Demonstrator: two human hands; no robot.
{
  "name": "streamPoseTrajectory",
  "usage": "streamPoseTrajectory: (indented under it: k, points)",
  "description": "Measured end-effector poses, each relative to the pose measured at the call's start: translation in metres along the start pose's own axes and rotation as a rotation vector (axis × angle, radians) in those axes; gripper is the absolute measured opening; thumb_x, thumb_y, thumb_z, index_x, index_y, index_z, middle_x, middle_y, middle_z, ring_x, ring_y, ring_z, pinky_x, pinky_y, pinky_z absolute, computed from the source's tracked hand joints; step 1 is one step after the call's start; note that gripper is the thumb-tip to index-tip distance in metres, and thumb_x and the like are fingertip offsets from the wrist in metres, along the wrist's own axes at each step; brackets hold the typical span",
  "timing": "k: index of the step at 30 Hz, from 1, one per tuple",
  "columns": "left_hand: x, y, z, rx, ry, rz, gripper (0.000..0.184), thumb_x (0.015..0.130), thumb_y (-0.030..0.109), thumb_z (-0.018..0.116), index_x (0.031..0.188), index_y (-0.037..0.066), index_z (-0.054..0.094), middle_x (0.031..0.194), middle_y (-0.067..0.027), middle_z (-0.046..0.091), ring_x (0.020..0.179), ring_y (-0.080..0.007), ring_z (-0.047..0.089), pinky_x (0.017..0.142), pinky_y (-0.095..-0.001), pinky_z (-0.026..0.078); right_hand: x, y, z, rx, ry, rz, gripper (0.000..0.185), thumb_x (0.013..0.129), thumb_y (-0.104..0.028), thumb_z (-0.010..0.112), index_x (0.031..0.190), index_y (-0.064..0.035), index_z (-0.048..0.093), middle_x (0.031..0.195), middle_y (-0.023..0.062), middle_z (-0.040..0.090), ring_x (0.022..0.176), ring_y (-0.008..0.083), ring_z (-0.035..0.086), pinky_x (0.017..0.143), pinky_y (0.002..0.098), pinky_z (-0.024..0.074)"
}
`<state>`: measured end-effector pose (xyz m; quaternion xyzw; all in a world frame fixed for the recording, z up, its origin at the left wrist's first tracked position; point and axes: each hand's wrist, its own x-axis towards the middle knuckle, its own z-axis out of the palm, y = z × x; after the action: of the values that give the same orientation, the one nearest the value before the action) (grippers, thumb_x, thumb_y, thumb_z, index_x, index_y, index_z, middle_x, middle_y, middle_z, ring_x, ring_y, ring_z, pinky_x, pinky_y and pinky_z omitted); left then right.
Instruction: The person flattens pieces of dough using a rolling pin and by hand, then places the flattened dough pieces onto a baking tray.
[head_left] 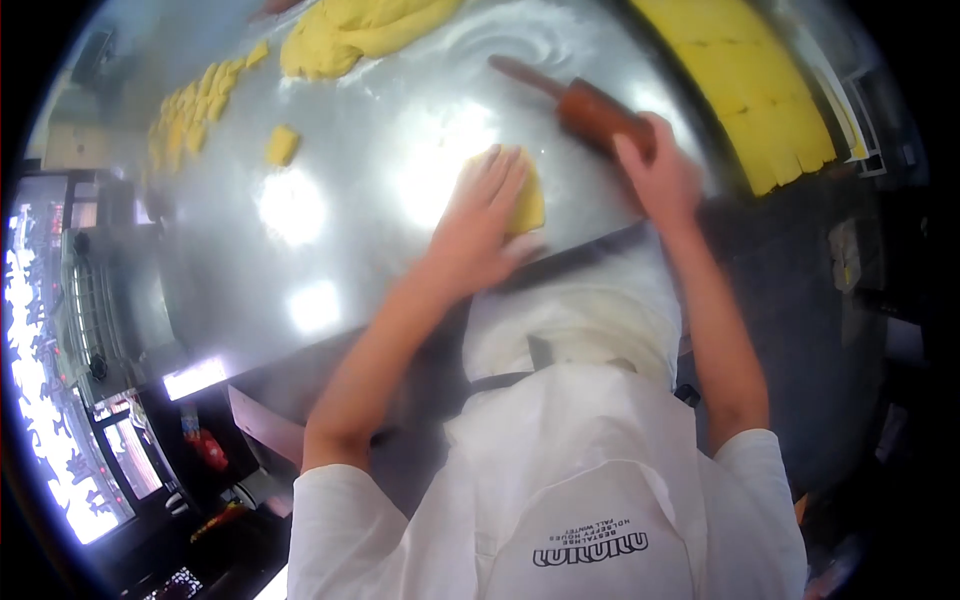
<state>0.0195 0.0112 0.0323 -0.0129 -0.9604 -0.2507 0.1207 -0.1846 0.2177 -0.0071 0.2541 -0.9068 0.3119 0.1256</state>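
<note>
My left hand lies with its fingers stretched out over a flattened piece of yellow dough near the front edge of the metal table. The hand covers much of that piece; its right side shows. To the right, my right hand grips one end of a brown wooden rolling pin. The pin slants up and left over the table, its far handle sticking out free. Whether it touches the surface I cannot tell. My right hand is slightly blurred.
A large dough lump sits at the far side of the metal table. Several small dough pieces cluster at the far left, with a single piece nearer. Flat yellow dough sheets lie in rows on the right.
</note>
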Motion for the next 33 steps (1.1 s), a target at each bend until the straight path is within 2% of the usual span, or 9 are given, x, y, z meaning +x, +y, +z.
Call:
streamPoseTrajectory:
  k: [5, 11, 17, 19, 22, 24, 26, 27, 33]
  points:
    - [0.029, 0.014, 0.049, 0.214, 0.108, -0.246, 0.103, 0.088, 0.057, 0.075, 0.151, -0.015, 0.036, 0.158, -0.0348, 0.040, 0.148, -0.0498, 0.037, 0.123, -0.0545, 0.028, 0.001, -0.006, -0.003, -0.017, -0.042, 0.011, 0.053, 0.092, -0.055, 0.072, 0.131, -0.0191, 0.066, 0.084, 0.0100, 0.076, 0.080, 0.0337, 0.073, 0.072, 0.0431, 0.0556]
    - [0.034, 0.013, 0.045, 0.201, 0.105, -0.260, 0.106, 0.087, 0.060, 0.074, 0.151, -0.016, 0.037, 0.157, -0.0343, 0.041, 0.148, -0.0489, 0.038, 0.123, -0.0527, 0.029, 0.005, -0.002, 0.002, -0.037, -0.065, -0.004, 0.056, 0.091, -0.054, 0.074, 0.135, -0.0201, 0.064, 0.084, 0.0091, 0.075, 0.078, 0.0322, 0.073, 0.071, 0.0417, 0.0545]
    - [0.023, 0.001, 0.045, -0.106, 0.217, -0.311, 0.082, 0.097, 0.040, 0.071, 0.156, -0.006, 0.038, 0.161, -0.0265, 0.042, 0.152, -0.0420, 0.037, 0.126, -0.0489, 0.028, 0.008, -0.010, -0.007, 0.075, -0.192, -0.005, 0.064, 0.085, -0.054, 0.081, 0.136, -0.0192, 0.062, 0.092, 0.0104, 0.076, 0.083, 0.0331, 0.073, 0.074, 0.0395, 0.0564]
    - [0.011, 0.003, 0.008, -0.477, 0.413, -0.491, 0.066, 0.103, 0.026, 0.063, 0.158, -0.001, 0.040, 0.162, -0.0207, 0.044, 0.153, -0.0345, 0.039, 0.125, -0.0453, 0.030, 0.016, -0.012, -0.009, 0.229, -0.272, 0.016, 0.067, 0.083, -0.054, 0.083, 0.136, -0.0189, 0.062, 0.098, 0.0116, 0.077, 0.086, 0.0336, 0.074, 0.077, 0.0393, 0.0576]
    - [-0.016, -0.023, -0.028, -0.318, 0.710, -0.538, 0.042, 0.107, 0.019, 0.055, 0.143, -0.001, 0.058, 0.146, -0.0158, 0.060, 0.135, -0.0261, 0.055, 0.116, -0.0400, 0.041, 0.010, -0.037, -0.028, 0.262, -0.489, -0.090, 0.071, 0.081, -0.057, 0.083, 0.136, -0.0186, 0.062, 0.106, 0.0134, 0.077, 0.089, 0.0358, 0.075, 0.080, 0.0393, 0.0586]
    - [-0.043, -0.044, -0.030, -0.182, 0.665, -0.589, 0.025, 0.107, 0.020, 0.056, 0.112, 0.000, 0.070, 0.120, -0.0157, 0.070, 0.108, -0.0273, 0.067, 0.096, -0.0396, 0.051, 0.005, -0.069, -0.038, 0.178, -0.734, -0.182, 0.073, 0.081, -0.064, 0.079, 0.134, -0.0168, 0.062, 0.100, 0.0134, 0.077, 0.087, 0.0377, 0.074, 0.078, 0.0422, 0.0581]
    - [-0.050, -0.058, -0.007, 0.281, 0.223, -0.561, 0.029, 0.106, 0.020, 0.058, 0.084, 0.002, 0.066, 0.089, -0.0148, 0.070, 0.081, -0.0339, 0.064, 0.076, -0.0427, 0.051, 0.003, -0.079, -0.021, 0.014, -0.776, -0.313, 0.069, 0.085, -0.065, 0.073, 0.132, -0.0156, 0.063, 0.096, 0.0125, 0.077, 0.085, 0.0385, 0.073, 0.077, 0.0440, 0.0574]
    - [-0.048, -0.065, 0.005, 0.198, 0.375, -0.537, 0.038, 0.105, 0.024, 0.057, 0.075, 0.002, 0.063, 0.075, -0.0166, 0.065, 0.075, -0.0416, 0.060, 0.069, -0.0480, 0.048, 0.004, -0.084, -0.013, -0.067, -0.798, -0.386, 0.067, 0.088, -0.066, 0.070, 0.130, -0.0150, 0.063, 0.094, 0.0120, 0.077, 0.084, 0.0388, 0.073, 0.076, 0.0448, 0.0571]
    - [0.022, -0.112, -0.023, 0.419, 0.097, -0.570, 0.025, 0.104, 0.024, 0.053, 0.101, 0.003, 0.068, 0.082, -0.0168, 0.069, 0.078, -0.0407, 0.066, 0.069, -0.0536, 0.049, 0.069, -0.091, 0.045, 0.144, -0.564, -0.281, 0.043, 0.103, -0.052, 0.054, 0.123, -0.0160, 0.067, 0.087, 0.0098, 0.076, 0.083, 0.0366, 0.072, 0.076, 0.0462, 0.0554]
